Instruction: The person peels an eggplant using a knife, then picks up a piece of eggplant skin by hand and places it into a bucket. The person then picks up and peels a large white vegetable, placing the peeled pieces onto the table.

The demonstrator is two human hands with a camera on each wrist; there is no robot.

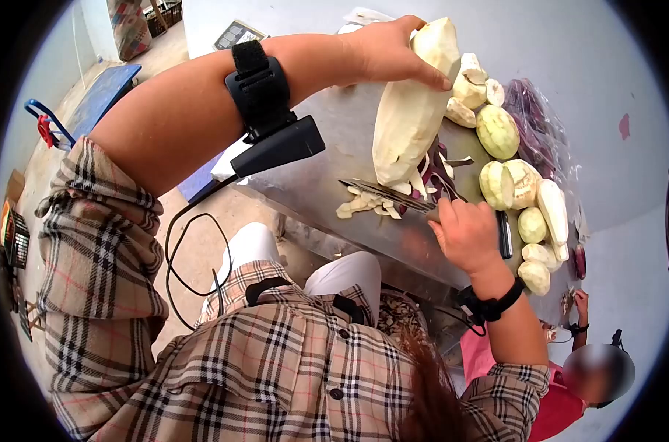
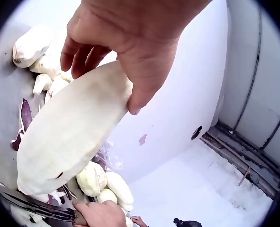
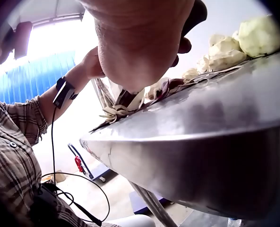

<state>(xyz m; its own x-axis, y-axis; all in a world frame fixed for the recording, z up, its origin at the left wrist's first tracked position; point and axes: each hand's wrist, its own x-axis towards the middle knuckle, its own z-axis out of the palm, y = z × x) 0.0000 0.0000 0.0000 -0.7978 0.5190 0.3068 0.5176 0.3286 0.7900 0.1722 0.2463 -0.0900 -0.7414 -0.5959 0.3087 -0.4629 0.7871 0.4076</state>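
Note:
My left hand [image 1: 393,53] holds a large peeled eggplant [image 1: 412,125] near its upper end, thumb on one side and fingers on the other. The pale eggplant leans upright, its lower end over the metal table [image 1: 312,158]. In my right hand [image 1: 467,234] is a knife [image 1: 386,194], its blade pointing left beside the eggplant's lower end. The left wrist view shows the blade [image 2: 36,208] just below the eggplant [image 2: 69,127], where a small dark purple mark remains. Pale shavings [image 1: 368,204] and purple peel strips [image 1: 441,169] lie around the blade.
Several peeled eggplants [image 1: 498,132] lie along the table's right side, beside a clear plastic bag [image 1: 537,121] with purple contents. A dark phone-like object [image 1: 505,234] lies right of my right hand. Another person [image 1: 570,383] is at the lower right. A cable [image 1: 174,258] hangs from my left wrist.

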